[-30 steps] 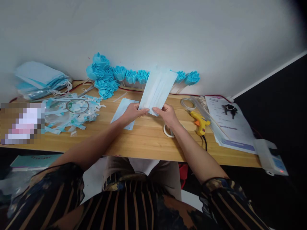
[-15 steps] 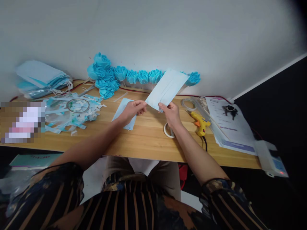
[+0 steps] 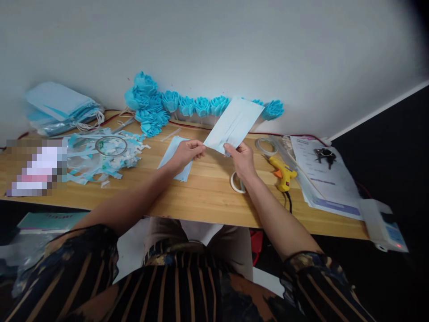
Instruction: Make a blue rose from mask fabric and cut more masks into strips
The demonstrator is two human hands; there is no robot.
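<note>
Above the middle of the table I hold up a pale blue sheet that looks like a face mask without ear loops [image 3: 236, 123], tilted with its far end toward the wall. The fingers of my left hand [image 3: 186, 154] are pinched at its lower left corner. My right hand [image 3: 243, 158] grips the near edge, thumb on top. Under my left hand a second light blue mask piece [image 3: 172, 152] lies flat, partly covered by the hand. A white tape roll [image 3: 237, 183] sits below my right wrist, partly hidden by it.
Blue flowers [image 3: 203, 107] line the wall. At left are a stack of masks [image 3: 62, 105] and blue scraps [image 3: 87, 167] with a ring [image 3: 111, 146] on top. A yellow glue gun [image 3: 283, 173], clear tape roll [image 3: 267, 146], papers [image 3: 321, 179] and keys [image 3: 325, 156] lie at right.
The view has shifted slightly, so the table things appear a little further right. Both hands keep their hold on the mask, which has barely moved.
</note>
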